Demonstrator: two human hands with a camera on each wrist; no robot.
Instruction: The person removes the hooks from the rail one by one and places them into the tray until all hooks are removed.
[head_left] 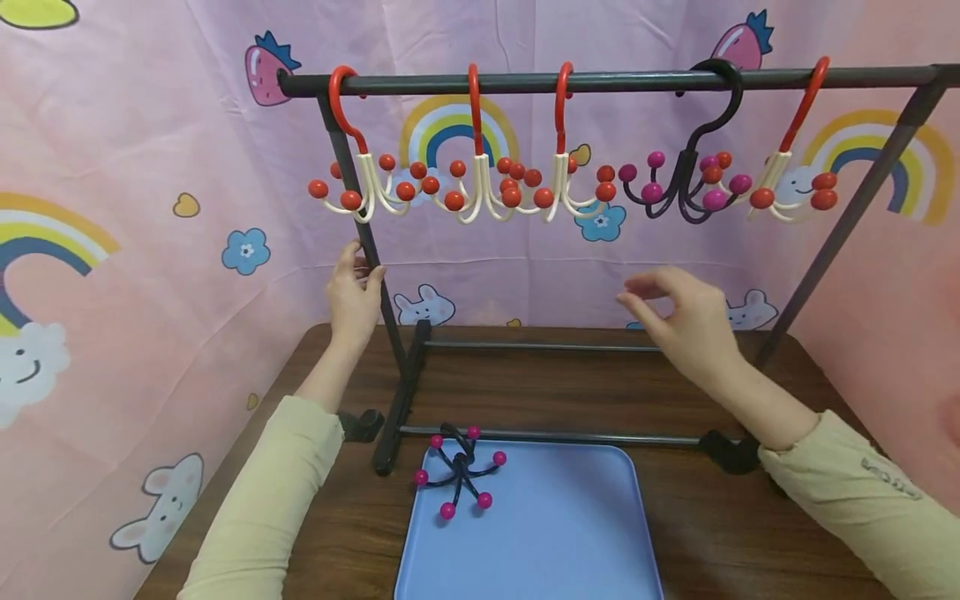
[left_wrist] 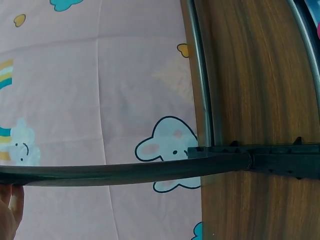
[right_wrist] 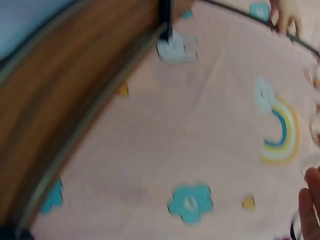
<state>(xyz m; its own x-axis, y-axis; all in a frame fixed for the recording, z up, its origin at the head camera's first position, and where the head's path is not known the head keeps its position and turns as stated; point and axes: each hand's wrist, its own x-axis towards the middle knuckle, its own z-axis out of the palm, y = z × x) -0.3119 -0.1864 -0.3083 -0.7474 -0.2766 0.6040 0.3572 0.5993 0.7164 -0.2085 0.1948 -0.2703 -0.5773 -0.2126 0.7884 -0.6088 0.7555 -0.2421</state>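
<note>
Left grip holding rack post; right grip released, below hanging black hanger; blue tray lower, between grips.

Left hand at 9 o'clock: fingers curled, thumb towards 1 o'clock. Left forearm extends from 7 o'clock. Right hand at 3 o'clock: fingers bent towards 9 o'clock, near the thumb tip. Right forearm extends from 4 o'clock.

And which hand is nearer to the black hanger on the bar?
Right. The right hand is below the black hanger; the left hand is away, at the left post.
</note>
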